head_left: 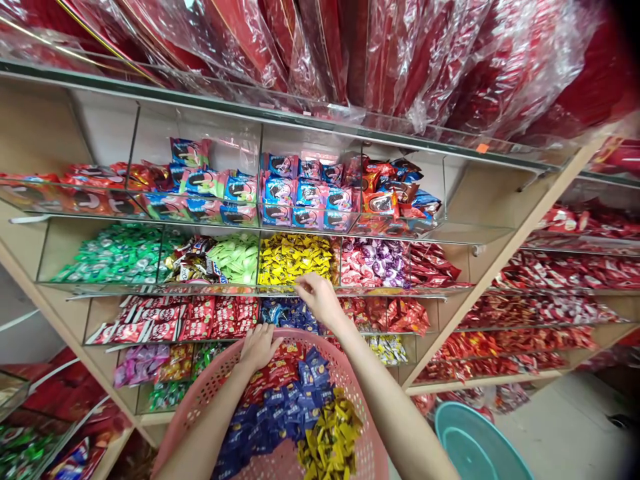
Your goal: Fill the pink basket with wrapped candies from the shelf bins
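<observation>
My left hand (259, 346) grips the far rim of a pink plastic basket (200, 400), which holds red, blue and yellow wrapped candies (310, 420). My right hand (319, 297) reaches up to the front edge of the clear bin of yellow candies (293, 257); its fingers are pinched together at the bin's lip, and what they hold is too small to make out. Blue candies (285, 312) fill the bin just below that hand.
Clear acrylic shelf bins hold green candies (115, 253), pink and purple sweets (373, 261), red packets (150, 320) and cookie packs (300, 193). Red goods wrapped in plastic (400, 53) hang overhead. A teal basin (475, 443) sits on the floor at the lower right.
</observation>
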`<control>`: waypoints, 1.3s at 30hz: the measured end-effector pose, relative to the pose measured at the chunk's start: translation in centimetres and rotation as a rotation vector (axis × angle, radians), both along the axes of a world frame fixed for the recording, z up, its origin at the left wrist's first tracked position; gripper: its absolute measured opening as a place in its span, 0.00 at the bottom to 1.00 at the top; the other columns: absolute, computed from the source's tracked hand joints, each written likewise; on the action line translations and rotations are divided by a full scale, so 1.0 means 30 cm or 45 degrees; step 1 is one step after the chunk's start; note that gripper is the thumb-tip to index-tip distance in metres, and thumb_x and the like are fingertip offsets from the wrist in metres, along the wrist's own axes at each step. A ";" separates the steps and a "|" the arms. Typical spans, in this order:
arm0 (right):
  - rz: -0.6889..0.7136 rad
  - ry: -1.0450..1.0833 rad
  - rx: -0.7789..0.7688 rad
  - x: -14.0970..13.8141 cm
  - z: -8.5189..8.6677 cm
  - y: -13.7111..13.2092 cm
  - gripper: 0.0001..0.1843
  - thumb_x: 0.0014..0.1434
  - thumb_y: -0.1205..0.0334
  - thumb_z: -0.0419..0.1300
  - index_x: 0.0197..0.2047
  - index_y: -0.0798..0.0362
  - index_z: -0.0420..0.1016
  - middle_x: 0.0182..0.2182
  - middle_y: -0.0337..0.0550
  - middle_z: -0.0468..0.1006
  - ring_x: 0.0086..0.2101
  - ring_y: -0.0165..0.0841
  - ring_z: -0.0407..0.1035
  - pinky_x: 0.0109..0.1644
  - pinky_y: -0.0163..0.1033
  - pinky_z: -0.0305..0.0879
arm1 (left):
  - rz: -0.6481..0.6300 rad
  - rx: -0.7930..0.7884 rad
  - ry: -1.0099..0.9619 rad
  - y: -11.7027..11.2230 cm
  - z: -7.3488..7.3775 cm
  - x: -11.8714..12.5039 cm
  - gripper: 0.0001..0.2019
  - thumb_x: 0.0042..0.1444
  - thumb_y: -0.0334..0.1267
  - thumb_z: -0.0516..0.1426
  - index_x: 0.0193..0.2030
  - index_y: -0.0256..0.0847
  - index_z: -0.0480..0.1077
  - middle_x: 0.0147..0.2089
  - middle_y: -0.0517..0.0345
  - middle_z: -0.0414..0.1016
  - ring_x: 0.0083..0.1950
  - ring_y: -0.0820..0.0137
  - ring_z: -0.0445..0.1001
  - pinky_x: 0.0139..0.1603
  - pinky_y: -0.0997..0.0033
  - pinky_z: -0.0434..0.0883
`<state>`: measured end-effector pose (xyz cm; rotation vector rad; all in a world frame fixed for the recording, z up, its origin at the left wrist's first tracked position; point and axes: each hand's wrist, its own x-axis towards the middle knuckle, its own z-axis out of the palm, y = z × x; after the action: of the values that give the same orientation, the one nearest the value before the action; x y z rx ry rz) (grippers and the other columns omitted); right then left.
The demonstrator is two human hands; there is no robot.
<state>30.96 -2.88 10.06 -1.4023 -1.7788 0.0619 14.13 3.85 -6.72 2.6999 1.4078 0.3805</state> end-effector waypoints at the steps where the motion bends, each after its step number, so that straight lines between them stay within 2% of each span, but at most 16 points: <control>1: -0.016 -0.018 0.000 -0.001 -0.004 0.056 0.08 0.58 0.64 0.55 0.39 0.54 0.73 0.32 0.42 0.72 0.32 0.30 0.65 0.39 0.34 0.58 | 0.003 0.000 0.000 0.001 -0.001 0.000 0.22 0.59 0.51 0.40 0.48 0.40 0.65 0.48 0.48 0.70 0.51 0.60 0.64 0.50 0.60 0.56; 4: -0.028 -0.095 -0.070 0.007 -0.023 0.192 0.07 0.56 0.64 0.57 0.38 0.54 0.73 0.32 0.42 0.71 0.33 0.30 0.65 0.39 0.34 0.57 | -0.001 0.011 -0.004 0.002 -0.004 -0.001 0.23 0.59 0.52 0.40 0.49 0.40 0.65 0.48 0.48 0.70 0.51 0.60 0.64 0.50 0.60 0.56; 7: -0.007 -0.123 -0.140 0.019 -0.039 0.269 0.07 0.52 0.62 0.61 0.34 0.55 0.75 0.30 0.41 0.71 0.31 0.29 0.63 0.36 0.33 0.57 | -0.005 0.027 -0.001 0.003 -0.004 -0.003 0.23 0.60 0.52 0.40 0.48 0.40 0.65 0.47 0.48 0.70 0.50 0.60 0.64 0.50 0.59 0.56; 11: -0.006 -0.081 -0.168 0.031 -0.061 0.310 0.04 0.50 0.63 0.63 0.30 0.56 0.76 0.26 0.39 0.71 0.28 0.28 0.63 0.33 0.31 0.56 | -0.013 0.026 0.000 0.005 -0.005 -0.004 0.23 0.60 0.51 0.39 0.49 0.39 0.65 0.47 0.49 0.70 0.49 0.60 0.64 0.49 0.59 0.57; 16: -0.023 -0.014 -0.166 0.036 -0.087 0.319 0.05 0.52 0.65 0.60 0.26 0.56 0.75 0.26 0.39 0.72 0.28 0.28 0.64 0.34 0.31 0.56 | -0.008 0.034 0.003 0.009 -0.015 -0.002 0.25 0.59 0.54 0.39 0.49 0.39 0.64 0.47 0.48 0.70 0.50 0.60 0.64 0.50 0.60 0.56; 25: -0.022 0.172 -0.006 0.041 -0.074 0.272 0.08 0.53 0.63 0.56 0.26 0.55 0.72 0.25 0.39 0.70 0.29 0.29 0.62 0.36 0.33 0.56 | -0.022 0.036 0.004 0.008 -0.014 -0.003 0.23 0.60 0.51 0.40 0.49 0.39 0.65 0.46 0.49 0.70 0.49 0.61 0.64 0.49 0.61 0.57; 32: -0.071 0.513 0.116 0.071 -0.054 0.253 0.18 0.56 0.51 0.51 0.31 0.57 0.72 0.27 0.42 0.72 0.27 0.29 0.63 0.33 0.34 0.60 | -0.014 0.038 0.014 0.002 -0.002 -0.001 0.23 0.60 0.51 0.40 0.48 0.39 0.65 0.47 0.48 0.70 0.50 0.60 0.64 0.49 0.60 0.57; 35: -0.059 0.595 0.158 0.070 -0.049 0.189 0.19 0.56 0.49 0.51 0.32 0.56 0.72 0.28 0.42 0.72 0.29 0.29 0.64 0.35 0.34 0.61 | -0.009 0.039 0.022 0.001 -0.001 0.001 0.23 0.60 0.52 0.40 0.48 0.39 0.65 0.47 0.48 0.70 0.49 0.60 0.64 0.49 0.60 0.57; 39: 0.066 0.596 0.114 0.057 -0.086 0.010 0.14 0.57 0.52 0.54 0.31 0.54 0.72 0.29 0.40 0.71 0.30 0.29 0.63 0.36 0.34 0.60 | -0.015 0.029 0.011 0.003 -0.003 0.004 0.22 0.60 0.52 0.40 0.47 0.40 0.65 0.46 0.49 0.70 0.50 0.60 0.64 0.49 0.60 0.57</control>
<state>32.66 -2.57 7.49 -1.1628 -1.4085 0.3085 14.24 3.94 -6.80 2.7299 1.3981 0.3873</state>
